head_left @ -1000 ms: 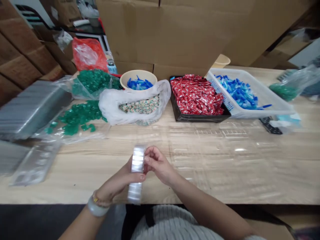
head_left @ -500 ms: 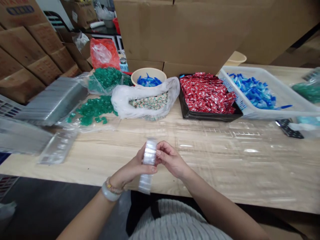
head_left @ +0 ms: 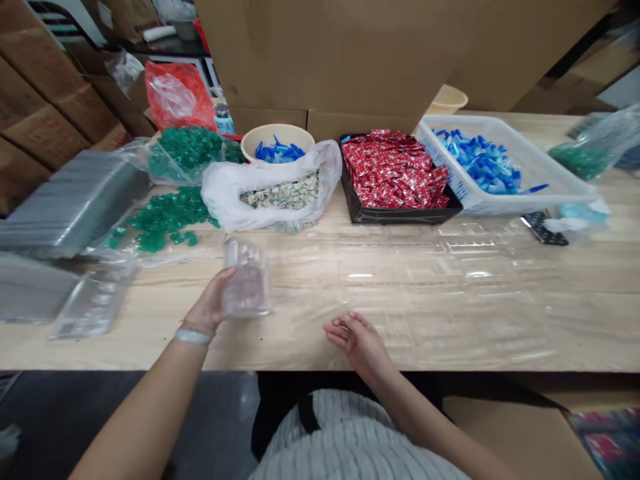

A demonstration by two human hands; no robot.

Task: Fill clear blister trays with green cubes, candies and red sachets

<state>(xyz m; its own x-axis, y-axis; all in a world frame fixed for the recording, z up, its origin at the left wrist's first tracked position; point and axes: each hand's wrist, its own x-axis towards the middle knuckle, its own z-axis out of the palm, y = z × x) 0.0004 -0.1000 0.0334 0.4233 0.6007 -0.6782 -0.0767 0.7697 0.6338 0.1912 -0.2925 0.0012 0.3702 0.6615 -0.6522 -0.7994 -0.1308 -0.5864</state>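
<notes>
My left hand [head_left: 209,308] is closed on the left edge of a small stack of clear plastic blister trays [head_left: 246,280], held upright and tilted above the table, a little blurred. My right hand [head_left: 357,340] hovers by the near edge of the table, its fingers loosely bent and apart, with nothing visible in it. Beside it to the right, rows of clear plastic trays [head_left: 430,287] lie spread over the wooden table. Another clear tray [head_left: 95,303] rests at the left, next to tall stacks of such trays [head_left: 75,200].
Along the back stand green pieces [head_left: 165,217], a white bag of small printed packets [head_left: 220,190], a cream bowl [head_left: 247,143] of blue items, a black box [head_left: 395,215] of red sachets and a white basket [head_left: 545,147] of blue pieces. Cardboard [head_left: 325,53] rises behind.
My left hand has moved left and forward with the stack, turning its broad face to view. The right hand has let go of the stack and moved right. The view has shifted slightly.
</notes>
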